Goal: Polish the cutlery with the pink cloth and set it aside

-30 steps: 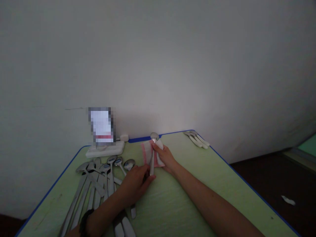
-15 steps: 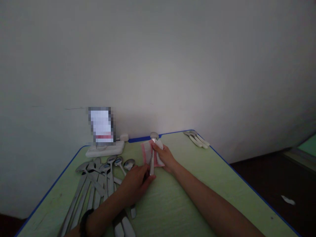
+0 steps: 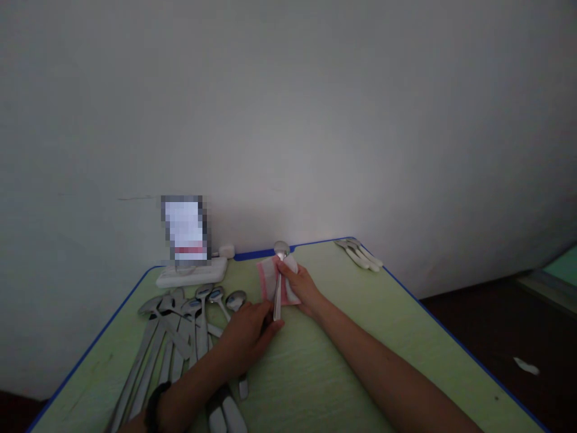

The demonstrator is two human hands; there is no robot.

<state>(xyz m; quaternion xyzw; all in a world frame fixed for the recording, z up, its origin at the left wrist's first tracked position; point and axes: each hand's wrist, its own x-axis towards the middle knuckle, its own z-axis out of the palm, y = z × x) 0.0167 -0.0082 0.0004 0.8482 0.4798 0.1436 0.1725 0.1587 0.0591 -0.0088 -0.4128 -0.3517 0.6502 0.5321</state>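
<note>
A metal spoon point(image 3: 277, 293) is held between my hands, its bowl pointing away toward the wall. My right hand point(image 3: 303, 285) grips the spoon's neck through a pink-and-white cloth point(image 3: 269, 278), thumb on top. Around the handle's near end are the fingers of my left hand point(image 3: 252, 331), thumb below it. Left of that hand, and partly hidden by its forearm, lies a pile of metal spoons point(image 3: 180, 328) with their bowls mostly toward the back.
A blurred-out screen point(image 3: 184, 231) stands by a white power strip point(image 3: 192, 273) at the back left. Several white-handled forks point(image 3: 360, 255) lie in the far right corner. The green table point(image 3: 315, 373) has a blue edge and meets a wall point(image 3: 288, 120). White scrap point(image 3: 526, 365) lies on the floor.
</note>
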